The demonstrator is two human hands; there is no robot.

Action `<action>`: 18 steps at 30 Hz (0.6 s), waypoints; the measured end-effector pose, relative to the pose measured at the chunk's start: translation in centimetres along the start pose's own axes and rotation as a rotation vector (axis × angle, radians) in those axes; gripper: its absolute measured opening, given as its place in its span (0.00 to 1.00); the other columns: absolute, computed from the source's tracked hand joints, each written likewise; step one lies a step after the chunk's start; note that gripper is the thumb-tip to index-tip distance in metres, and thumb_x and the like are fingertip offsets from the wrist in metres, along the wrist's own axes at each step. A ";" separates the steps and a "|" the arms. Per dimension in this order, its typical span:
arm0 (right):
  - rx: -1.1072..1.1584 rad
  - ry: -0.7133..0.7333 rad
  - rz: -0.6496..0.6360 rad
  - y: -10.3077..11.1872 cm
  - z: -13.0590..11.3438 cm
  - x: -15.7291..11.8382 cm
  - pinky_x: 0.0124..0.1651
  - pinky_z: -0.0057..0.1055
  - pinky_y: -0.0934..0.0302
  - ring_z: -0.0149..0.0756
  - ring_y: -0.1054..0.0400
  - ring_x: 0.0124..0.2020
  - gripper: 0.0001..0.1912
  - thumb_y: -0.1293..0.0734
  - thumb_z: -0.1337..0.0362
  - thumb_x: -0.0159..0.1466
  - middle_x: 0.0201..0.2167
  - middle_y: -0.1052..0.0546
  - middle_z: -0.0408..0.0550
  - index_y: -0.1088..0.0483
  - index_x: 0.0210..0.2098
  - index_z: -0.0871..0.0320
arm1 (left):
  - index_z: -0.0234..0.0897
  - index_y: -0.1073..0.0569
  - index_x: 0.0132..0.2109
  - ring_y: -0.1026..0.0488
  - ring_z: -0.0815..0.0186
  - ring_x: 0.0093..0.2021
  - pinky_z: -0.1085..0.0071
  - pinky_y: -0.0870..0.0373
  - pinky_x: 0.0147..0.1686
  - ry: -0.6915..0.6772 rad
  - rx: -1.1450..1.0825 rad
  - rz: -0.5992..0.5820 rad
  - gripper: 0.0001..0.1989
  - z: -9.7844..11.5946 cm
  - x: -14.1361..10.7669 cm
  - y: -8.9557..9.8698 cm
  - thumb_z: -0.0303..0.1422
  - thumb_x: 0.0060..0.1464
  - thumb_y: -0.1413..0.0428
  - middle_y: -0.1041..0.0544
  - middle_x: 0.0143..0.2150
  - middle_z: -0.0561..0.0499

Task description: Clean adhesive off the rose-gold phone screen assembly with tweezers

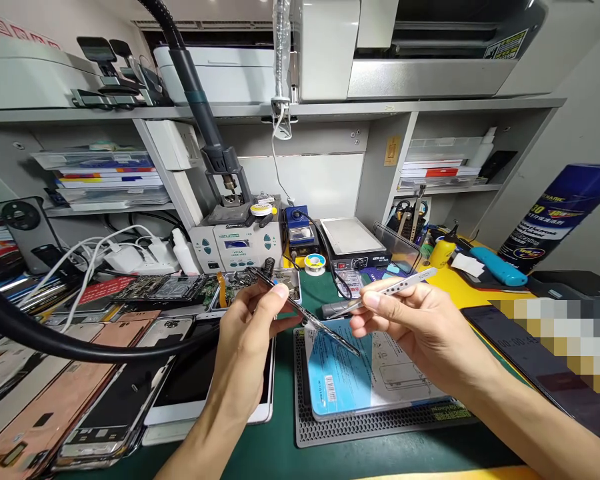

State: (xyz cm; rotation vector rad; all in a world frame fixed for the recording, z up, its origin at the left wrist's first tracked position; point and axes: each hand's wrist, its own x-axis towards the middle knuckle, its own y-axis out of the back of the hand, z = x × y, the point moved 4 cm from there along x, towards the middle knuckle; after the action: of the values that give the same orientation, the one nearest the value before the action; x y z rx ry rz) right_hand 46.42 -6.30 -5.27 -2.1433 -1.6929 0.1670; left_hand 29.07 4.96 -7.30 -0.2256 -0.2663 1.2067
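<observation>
In my left hand is a thin dark phone, turned nearly edge-on and tilted down to the right; thumb and fingers grip its upper left end. Its face is hidden at this angle. My right hand pinches silver tweezers with a row of holes along the handle. Their tip points left, above the phone's edge; whether it touches cannot be made out. Below both hands, a blue and white package with a barcode lies on a grey perforated mat.
Several phone parts and screens spread across the left side, beside a white-framed tablet. A black cable arches over them. Behind stand a rework station, a solder spool and a hot plate. A dark phone lies right.
</observation>
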 end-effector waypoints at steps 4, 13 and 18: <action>-0.028 0.021 0.023 0.2 -0.2 0.2 0.38 0.26 0.24 0.36 0.21 0.31 0.06 0.22 0.64 0.61 0.30 0.19 0.50 0.18 0.34 0.62 | 0.35 0.24 0.35 0.25 0.56 0.41 0.56 0.20 0.39 -0.004 -0.044 -0.007 0.16 0.0 0.1 0.1 0.44 0.50 0.34 0.23 0.38 0.47; -0.141 0.060 0.135 -0.3 -0.7 -2.5 0.35 0.27 0.25 0.39 0.23 0.29 0.13 0.19 0.58 0.55 0.28 0.20 0.53 0.19 0.29 0.62 | 0.36 0.26 0.33 0.26 0.63 0.33 0.60 0.20 0.35 -0.094 -0.213 -0.022 0.13 2.7 1.0 1.4 0.41 0.48 0.35 0.26 0.31 0.51; -0.428 0.119 0.093 -4.5 1.7 -7.9 0.36 0.26 0.24 0.42 0.21 0.31 0.11 0.22 0.55 0.59 0.28 0.19 0.52 0.19 0.32 0.57 | 0.36 0.27 0.32 0.24 0.63 0.31 0.56 0.20 0.40 -0.210 -0.247 0.029 0.12 8.6 -0.9 6.0 0.41 0.52 0.39 0.27 0.30 0.52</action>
State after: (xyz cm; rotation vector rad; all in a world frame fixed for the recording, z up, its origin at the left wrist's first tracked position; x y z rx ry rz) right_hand 39.73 -12.60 -6.34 -2.4778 -1.6769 -0.3202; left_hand 20.64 6.40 -1.10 -0.3179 -0.5984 1.2266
